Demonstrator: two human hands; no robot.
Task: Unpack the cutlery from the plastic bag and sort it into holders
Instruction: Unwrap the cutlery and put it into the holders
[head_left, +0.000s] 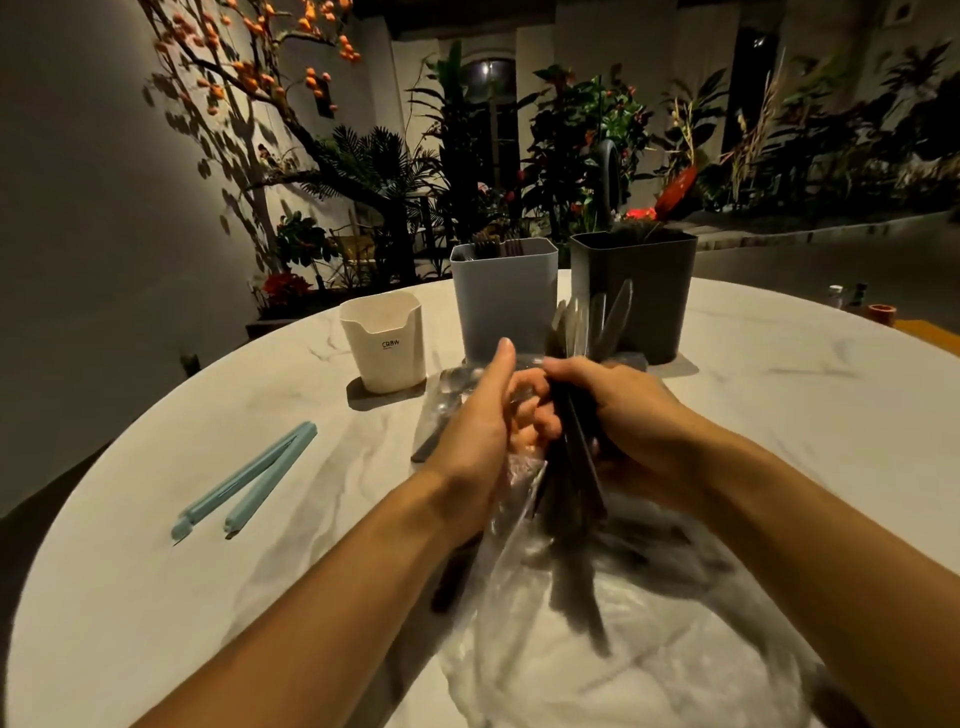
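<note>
Two bare forearms enter from the bottom of the frame, one at lower left, one at lower right, meeting near the centre. No sleeve covers either. The left hand (485, 421) and right hand (623, 410) show short, plain nails and slender fingers.

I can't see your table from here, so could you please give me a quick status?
Right hand grips a bundle of knives, left hand steadying it. Plastic bag open underneath. Grey holder already has cutlery. Nothing blocking the holders.
</note>
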